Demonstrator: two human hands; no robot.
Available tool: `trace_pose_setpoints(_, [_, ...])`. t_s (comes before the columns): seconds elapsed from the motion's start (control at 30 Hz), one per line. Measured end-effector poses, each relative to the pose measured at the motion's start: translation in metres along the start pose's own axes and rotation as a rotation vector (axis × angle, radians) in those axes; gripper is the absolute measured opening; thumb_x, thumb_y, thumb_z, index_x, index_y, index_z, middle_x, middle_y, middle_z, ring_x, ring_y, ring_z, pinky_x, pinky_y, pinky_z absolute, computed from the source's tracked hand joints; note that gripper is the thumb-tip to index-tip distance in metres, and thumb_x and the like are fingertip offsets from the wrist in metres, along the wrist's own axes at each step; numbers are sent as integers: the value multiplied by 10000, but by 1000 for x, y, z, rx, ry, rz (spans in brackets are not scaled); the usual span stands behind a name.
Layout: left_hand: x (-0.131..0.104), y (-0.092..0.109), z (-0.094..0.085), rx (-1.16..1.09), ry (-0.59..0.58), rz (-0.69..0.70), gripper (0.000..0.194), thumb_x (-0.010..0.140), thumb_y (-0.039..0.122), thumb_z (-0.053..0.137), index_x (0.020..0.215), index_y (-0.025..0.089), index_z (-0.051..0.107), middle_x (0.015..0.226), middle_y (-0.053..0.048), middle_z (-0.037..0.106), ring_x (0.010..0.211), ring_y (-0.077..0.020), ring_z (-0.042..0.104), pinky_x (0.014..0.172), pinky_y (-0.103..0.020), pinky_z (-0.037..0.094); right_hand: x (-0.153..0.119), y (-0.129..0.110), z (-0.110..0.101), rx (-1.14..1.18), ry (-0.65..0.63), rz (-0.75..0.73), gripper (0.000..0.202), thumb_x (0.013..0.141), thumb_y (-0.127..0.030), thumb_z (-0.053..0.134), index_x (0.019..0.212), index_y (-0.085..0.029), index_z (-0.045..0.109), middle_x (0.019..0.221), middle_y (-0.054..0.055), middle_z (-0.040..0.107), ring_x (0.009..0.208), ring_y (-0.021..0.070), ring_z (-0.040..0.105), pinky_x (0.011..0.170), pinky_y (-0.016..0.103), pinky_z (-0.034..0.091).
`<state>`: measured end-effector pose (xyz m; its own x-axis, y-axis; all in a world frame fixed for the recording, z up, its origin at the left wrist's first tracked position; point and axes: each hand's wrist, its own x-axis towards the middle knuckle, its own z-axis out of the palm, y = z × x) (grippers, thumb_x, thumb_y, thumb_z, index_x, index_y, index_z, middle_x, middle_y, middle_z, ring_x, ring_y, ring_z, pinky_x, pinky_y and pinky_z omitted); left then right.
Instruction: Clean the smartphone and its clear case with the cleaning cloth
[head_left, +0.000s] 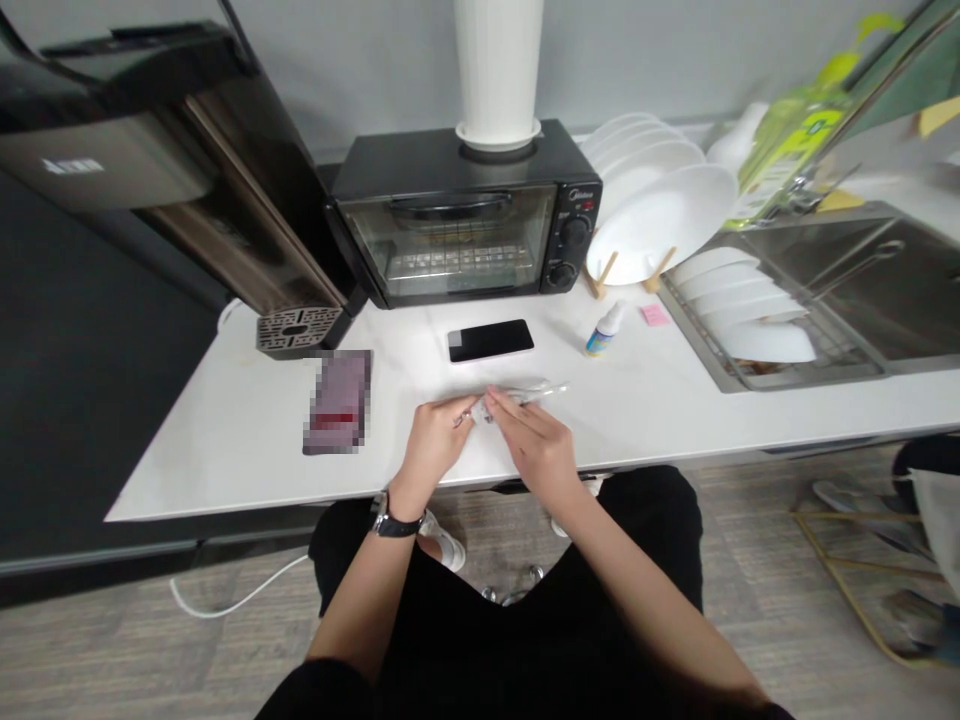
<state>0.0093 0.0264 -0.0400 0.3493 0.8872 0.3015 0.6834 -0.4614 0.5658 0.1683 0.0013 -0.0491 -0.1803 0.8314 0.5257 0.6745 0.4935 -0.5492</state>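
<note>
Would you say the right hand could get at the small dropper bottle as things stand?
Probably yes: the bottle stands upright on bare counter beyond the right hand, nothing between, though that hand holds a small clear item.

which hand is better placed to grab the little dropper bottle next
Probably the right hand: the bottle stands on its side of the counter, while the left hand would have to cross over.

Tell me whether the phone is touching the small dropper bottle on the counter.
Apart. The head view shows bare white counter between the phone and the small dropper bottle, which stands to the phone's right.
</note>
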Motion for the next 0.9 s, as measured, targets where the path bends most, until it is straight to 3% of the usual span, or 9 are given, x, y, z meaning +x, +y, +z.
trace_pose_setpoints(0.13, [0,0,-1,5,3,7,218,727,193,384,890,197,528,878,-2,578,715,-115,535,645,-191,396,1,-2,3,3,103,86,349,742,-94,328,1063,-214,397,1138,8,377,909,133,444,780,306,386])
trace_pose_setpoints(0.27, [-1,-1,-1,28,8,2,182,716,187,395,752,149,569,706,-23,607,585,-112,532,567,-191,393,4,-4,2,75,5,-31,327,738,-102,348,1026,-230,436,1096,-16,425,931,124,434,792,283,383])
trace_pose_setpoints(0.4, [-1,-1,-1,27,7,17,204,722,175,385,863,188,531,843,-12,585,705,-112,531,637,-186,383,4,-3,0,39,229,164,288,739,-133,352,989,-218,466,1090,15,430,907,148,456,763,323,399])
trace_pose_setpoints(0.57, [-1,-3,-2,50,-2,5,169,707,178,402,684,142,565,633,-26,592,585,-121,528,568,-196,381,4,-2,1,115,-21,-66,315,735,-106,350,1004,-232,454,1075,-15,447,911,117,453,770,271,404])
trace_pose_setpoints(0.7, [-1,-2,-2,49,-8,15,181,721,180,383,815,178,538,767,-13,589,682,-111,529,623,-187,378,7,1,-2,51,129,94,293,738,-123,351,988,-221,468,1081,5,441,922,136,446,797,311,383])
trace_pose_setpoints(0.83, [-1,-3,-2,77,-10,1,168,700,156,398,651,145,558,602,-22,583,566,-124,523,557,-205,378,7,-1,-1,93,-89,-92,344,745,-116,333,1050,-260,403,1117,-39,399,913,112,451,785,264,398])
trace_pose_setpoints(0.9, [-1,-3,-2,71,-10,11,170,707,153,387,704,157,557,668,-20,593,617,-122,530,586,-197,380,8,0,-2,61,-41,-47,340,749,-118,325,1050,-254,404,1119,-33,397,921,120,446,795,282,390])
